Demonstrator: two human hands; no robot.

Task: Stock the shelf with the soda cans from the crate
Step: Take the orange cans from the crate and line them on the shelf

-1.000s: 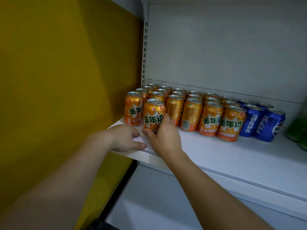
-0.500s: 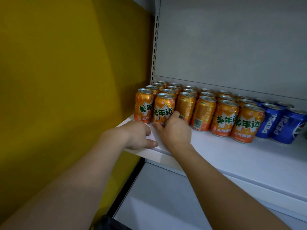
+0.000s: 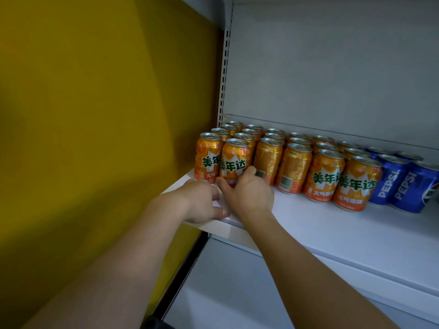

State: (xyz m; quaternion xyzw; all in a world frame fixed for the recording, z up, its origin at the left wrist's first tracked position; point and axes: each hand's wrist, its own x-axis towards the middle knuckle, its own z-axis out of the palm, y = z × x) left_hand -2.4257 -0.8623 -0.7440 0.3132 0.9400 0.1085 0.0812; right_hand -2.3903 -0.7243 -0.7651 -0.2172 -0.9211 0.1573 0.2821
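Observation:
Several orange soda cans stand in rows on the white shelf [image 3: 320, 224], with blue Pepsi cans [image 3: 413, 184] to their right. My right hand [image 3: 247, 195] grips the lower part of the second front orange can [image 3: 234, 160], which stands upright on the shelf beside the leftmost orange can [image 3: 207, 155]. My left hand [image 3: 202, 205] rests on the shelf's front left corner, fingers curled, holding nothing. The crate is out of view.
A yellow wall [image 3: 95, 115] closes the left side. The grey back panel [image 3: 332, 67] rises behind the cans. A slotted upright [image 3: 223, 79] runs along the shelf's left edge. A lower shelf [image 3: 225, 293] lies below.
The view has shifted, so the cans appear further right. My right hand stays on the same orange can and my left hand stays at the shelf corner.

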